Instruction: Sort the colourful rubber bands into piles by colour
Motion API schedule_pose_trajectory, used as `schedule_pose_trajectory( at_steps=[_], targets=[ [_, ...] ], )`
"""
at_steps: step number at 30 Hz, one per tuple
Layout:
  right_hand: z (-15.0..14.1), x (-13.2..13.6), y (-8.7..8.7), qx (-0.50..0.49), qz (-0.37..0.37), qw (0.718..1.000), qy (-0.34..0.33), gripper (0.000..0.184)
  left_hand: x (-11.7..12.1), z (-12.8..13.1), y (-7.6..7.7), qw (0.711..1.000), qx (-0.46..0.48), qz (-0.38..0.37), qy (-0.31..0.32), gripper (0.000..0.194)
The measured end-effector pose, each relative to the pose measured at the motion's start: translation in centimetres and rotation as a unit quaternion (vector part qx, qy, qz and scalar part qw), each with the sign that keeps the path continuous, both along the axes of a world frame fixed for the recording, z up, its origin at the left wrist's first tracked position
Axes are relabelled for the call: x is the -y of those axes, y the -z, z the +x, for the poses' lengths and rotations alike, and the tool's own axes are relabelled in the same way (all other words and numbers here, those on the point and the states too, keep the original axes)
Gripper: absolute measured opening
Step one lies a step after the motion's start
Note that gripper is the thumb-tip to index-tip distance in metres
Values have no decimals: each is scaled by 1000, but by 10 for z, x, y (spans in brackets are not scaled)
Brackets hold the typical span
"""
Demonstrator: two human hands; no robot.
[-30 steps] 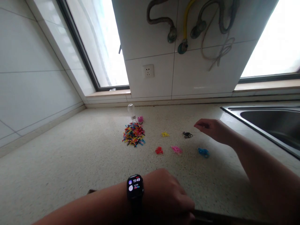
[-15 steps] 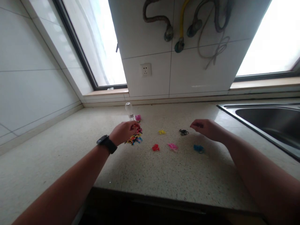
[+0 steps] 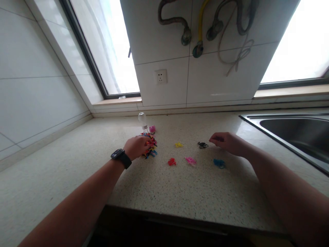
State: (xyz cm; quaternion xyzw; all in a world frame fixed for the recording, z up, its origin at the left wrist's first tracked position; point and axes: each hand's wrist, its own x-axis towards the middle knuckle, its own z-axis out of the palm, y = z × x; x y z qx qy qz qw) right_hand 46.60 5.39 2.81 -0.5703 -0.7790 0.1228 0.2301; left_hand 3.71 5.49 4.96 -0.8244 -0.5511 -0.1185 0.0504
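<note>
A heap of small mixed-colour bands (image 3: 151, 146) lies on the speckled counter (image 3: 180, 192). My left hand (image 3: 137, 146), a black watch on its wrist, rests on this heap with fingers curled into it. To the right lie small sorted clusters: yellow (image 3: 178, 144), black (image 3: 203, 144), red (image 3: 171, 162), pink (image 3: 190, 160) and blue (image 3: 219, 163). My right hand (image 3: 226, 142) hovers just right of the black cluster, fingers curled and pinched; what it holds, if anything, is hidden.
A small clear bottle (image 3: 143, 121) and a pink cap (image 3: 152, 129) stand behind the heap. A steel sink (image 3: 290, 128) is sunk in the counter at right. A wall socket (image 3: 161, 76) and hoses hang on the tiled wall between two windows.
My left hand rose from the counter's front edge to the coloured heap and now sits on it. My right hand stayed by the black cluster.
</note>
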Motion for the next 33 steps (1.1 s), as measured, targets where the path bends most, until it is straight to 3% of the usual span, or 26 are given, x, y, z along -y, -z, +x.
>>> schedule_pose_trajectory(
  at_steps=[11,17,26,33],
  targets=[
    [-3,4,-3,19,0,1000,7,36,3,-1,-21,998,69,3,3,28],
    [-7,8,-6,25,0,1000,7,34,19,24,-26,990,130,-23,58,26],
    [-3,5,-10,44,33,998,6,28,71,100,-7,982,105,-54,145,20],
    [-9,7,-15,53,37,998,-12,22,84,118,7,982,47,3,183,24]
  ],
)
